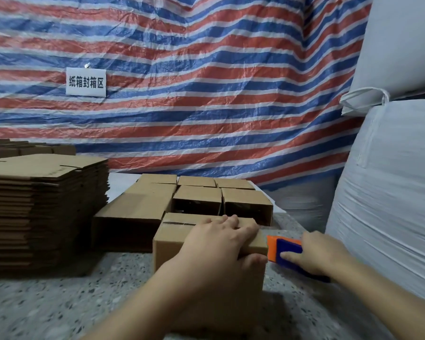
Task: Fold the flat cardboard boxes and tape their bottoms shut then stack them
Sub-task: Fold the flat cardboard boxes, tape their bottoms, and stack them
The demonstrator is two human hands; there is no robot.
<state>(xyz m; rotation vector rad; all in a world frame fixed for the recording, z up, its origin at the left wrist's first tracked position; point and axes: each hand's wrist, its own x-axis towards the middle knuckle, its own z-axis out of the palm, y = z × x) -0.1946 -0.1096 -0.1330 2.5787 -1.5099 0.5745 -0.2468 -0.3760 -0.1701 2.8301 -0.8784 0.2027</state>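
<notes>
Cardboard, brown and corrugated, is filling the speckled terrazzo tabletop [59,303] where I am working. My left hand [216,244] is lying over the top of a folded box [172,244] standing at the table's near middle, fingers curling over its far edge and thumb pressing its right side. A strip of clear tape is showing along the seam on the box's top. My right hand [322,253] is gripping an orange and blue tape dispenser [284,247] just beside the box's right edge, index finger lying straight along its blue body. Behind the box, a cluster of assembled boxes [196,197] is sitting in tight rows, several lying with dark open ends facing me. At left, a tall stack of flat boxes [42,212] is showing its ridged layered edges. A crinkled red, white and blue striped tarp [206,82] is hanging behind, carrying a white paper sign [86,82] with black characters. Bulging white woven sacks [388,180] are piling up at right.
</notes>
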